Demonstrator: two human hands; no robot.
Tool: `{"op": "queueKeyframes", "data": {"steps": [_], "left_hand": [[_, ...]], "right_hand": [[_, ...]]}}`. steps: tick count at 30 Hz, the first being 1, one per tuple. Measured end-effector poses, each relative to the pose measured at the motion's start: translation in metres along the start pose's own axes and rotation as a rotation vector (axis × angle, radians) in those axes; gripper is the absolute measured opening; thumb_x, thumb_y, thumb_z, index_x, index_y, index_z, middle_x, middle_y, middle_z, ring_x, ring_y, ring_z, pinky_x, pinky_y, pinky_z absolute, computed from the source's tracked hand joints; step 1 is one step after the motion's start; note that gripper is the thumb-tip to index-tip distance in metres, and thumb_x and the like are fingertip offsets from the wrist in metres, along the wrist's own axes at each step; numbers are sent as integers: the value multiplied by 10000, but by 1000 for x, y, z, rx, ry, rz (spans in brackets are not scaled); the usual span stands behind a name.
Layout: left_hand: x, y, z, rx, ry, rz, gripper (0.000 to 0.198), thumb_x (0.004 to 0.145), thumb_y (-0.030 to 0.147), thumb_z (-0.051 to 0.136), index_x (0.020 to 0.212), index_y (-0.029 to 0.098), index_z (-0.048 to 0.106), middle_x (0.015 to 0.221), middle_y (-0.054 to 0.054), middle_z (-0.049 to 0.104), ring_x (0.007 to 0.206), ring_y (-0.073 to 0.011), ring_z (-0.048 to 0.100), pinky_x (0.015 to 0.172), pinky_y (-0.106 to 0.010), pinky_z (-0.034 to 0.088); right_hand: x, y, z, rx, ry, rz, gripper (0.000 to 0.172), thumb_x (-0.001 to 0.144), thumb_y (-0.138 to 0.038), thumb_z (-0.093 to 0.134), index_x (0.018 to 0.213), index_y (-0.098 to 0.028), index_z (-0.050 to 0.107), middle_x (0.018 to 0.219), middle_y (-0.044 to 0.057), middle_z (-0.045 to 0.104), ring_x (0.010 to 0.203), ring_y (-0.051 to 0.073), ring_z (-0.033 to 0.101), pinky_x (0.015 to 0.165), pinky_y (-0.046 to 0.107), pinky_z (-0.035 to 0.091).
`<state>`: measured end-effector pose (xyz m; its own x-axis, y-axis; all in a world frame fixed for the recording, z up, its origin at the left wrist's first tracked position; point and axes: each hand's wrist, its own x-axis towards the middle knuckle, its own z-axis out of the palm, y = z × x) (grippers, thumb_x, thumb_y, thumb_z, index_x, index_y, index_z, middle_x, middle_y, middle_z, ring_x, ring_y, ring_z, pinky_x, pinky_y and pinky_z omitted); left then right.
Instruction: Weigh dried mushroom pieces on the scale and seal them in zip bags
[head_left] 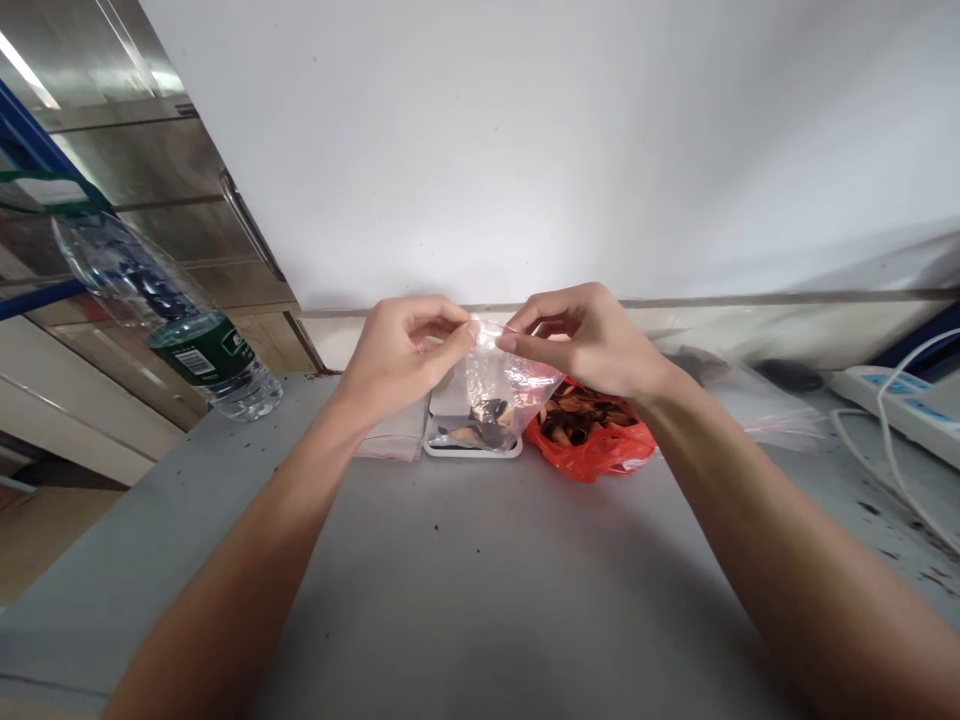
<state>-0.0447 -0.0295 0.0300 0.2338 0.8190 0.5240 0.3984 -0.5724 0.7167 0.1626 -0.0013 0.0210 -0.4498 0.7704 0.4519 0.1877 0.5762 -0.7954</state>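
Between my two hands hangs a clear zip bag (pixel 487 385) with a few dark and tan dried pieces at its bottom. My left hand (pixel 412 345) pinches its top edge from the left, thumb against fingers. From the right, my right hand (pixel 577 335) pinches the same edge a short way off. Behind and beneath the bag is a small white-rimmed scale (pixel 472 453), partly hidden by it. A red plastic bag (pixel 592 455) full of brown curled dried pieces stands open just right of the scale, below my right hand.
Flat empty zip bags (pixel 390 440) lie left of the scale. A large water bottle (pixel 217 355) stands at the table's left edge. Another clear bag (pixel 772 405), a white power strip (pixel 900 390) and its cable lie at right. A white wall (pixel 465 150) rises behind.
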Motion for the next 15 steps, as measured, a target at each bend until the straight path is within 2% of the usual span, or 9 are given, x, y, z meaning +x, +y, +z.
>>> {"op": "queueKeyframes", "data": {"steps": [6, 15], "left_hand": [[1, 1, -4, 108, -56, 37, 172, 879, 317, 684, 808, 176, 753, 841, -53, 789, 823, -203, 740, 797, -305, 596], [3, 6, -11, 234, -37, 62, 171, 881, 330, 640, 763, 207, 651, 846, -23, 768, 795, -170, 717, 779, -276, 577]], "right_hand": [[-1, -4, 0, 10, -45, -10, 292, 785, -421, 848, 691, -163, 748, 642, 17, 668, 633, 132, 555, 604, 312, 406], [0, -1, -2, -27, 22, -56, 192, 841, -315, 767, 721, -165, 760, 696, 19, 697, 643, 119, 559, 611, 304, 413]]}}
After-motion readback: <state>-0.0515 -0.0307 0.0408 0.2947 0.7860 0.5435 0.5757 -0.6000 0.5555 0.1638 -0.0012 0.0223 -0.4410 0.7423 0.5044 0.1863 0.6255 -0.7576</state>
